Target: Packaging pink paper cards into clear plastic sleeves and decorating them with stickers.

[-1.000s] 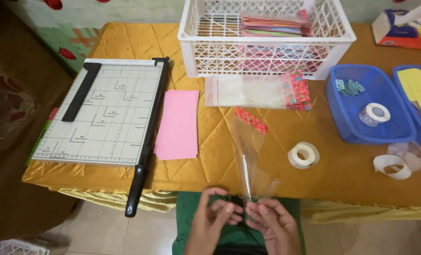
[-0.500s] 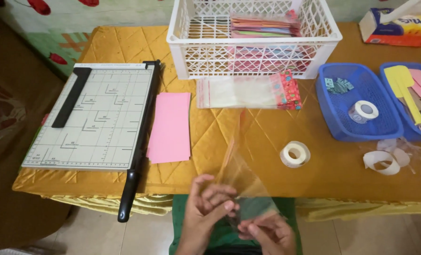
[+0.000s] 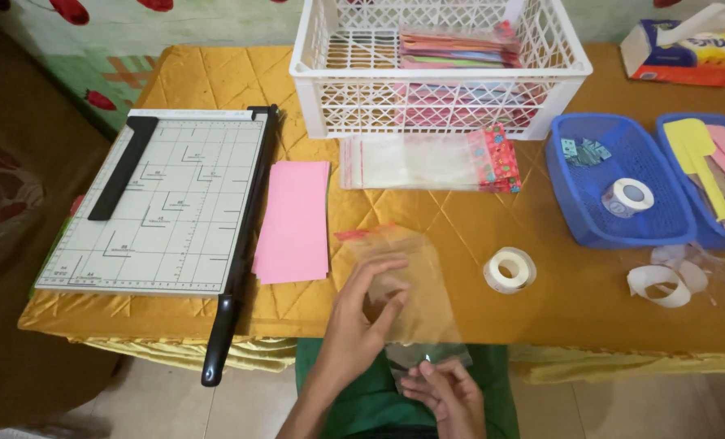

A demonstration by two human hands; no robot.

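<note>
My left hand point(image 3: 361, 319) is pressed against a clear plastic sleeve point(image 3: 415, 284) with a red patterned top strip, its fingers spread over the sleeve's lower left part. My right hand point(image 3: 444, 392) pinches the sleeve's bottom edge just below the table's front edge. The sleeve is held up, tilted over the yellow quilted tablecloth point(image 3: 492, 219). A stack of pink paper sheets point(image 3: 294, 219) lies to the left, beside a paper cutter point(image 3: 167, 211). A pile of the same clear sleeves point(image 3: 427, 158) lies in front of the white basket point(image 3: 440, 65).
A tape roll point(image 3: 510, 270) sits right of the sleeve, another roll point(image 3: 659, 284) further right. Two blue trays point(image 3: 622, 183) at the right hold tape, small pieces and coloured cards. A tissue box point(image 3: 688, 53) stands at the back right. The cutter's handle point(image 3: 224, 325) overhangs the front edge.
The sleeve has been lifted and turned flat toward me. My left hand moved up onto it while my right hand stayed low at its bottom edge. The view shifted slightly.
</note>
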